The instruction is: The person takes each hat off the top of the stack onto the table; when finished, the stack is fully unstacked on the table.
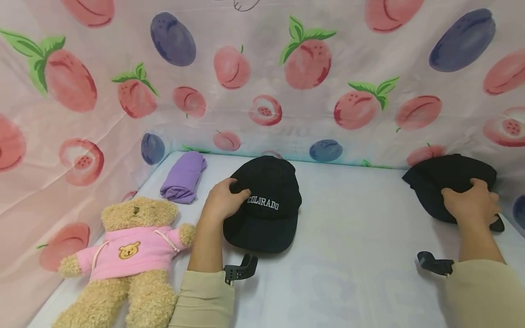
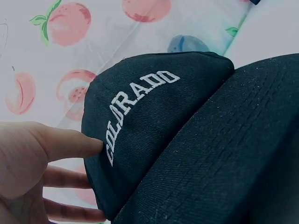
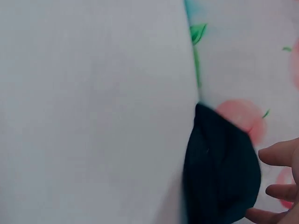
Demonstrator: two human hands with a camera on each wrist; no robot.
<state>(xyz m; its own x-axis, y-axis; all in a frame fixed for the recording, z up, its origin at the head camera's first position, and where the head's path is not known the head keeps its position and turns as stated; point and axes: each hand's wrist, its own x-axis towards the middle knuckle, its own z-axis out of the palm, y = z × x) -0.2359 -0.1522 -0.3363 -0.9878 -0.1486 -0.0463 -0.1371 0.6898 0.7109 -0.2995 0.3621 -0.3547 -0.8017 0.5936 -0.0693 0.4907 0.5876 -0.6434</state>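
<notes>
The left hand (image 1: 221, 200) gripped the COLORADO cap (image 1: 266, 205) mid-table, fingers curled on its crown, while the right hand (image 1: 469, 205) clutched the black garment (image 1: 447, 175) at far right; lifting probably required firmer purchase.

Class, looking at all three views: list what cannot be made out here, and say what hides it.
- Dark item under the right hand, head view: what it is, hand covers it.
- Same item, right wrist view: blurred.
- Teddy bear legs: cut by bottom edge.
- Cap brim in the left wrist view: runs off frame.
</notes>
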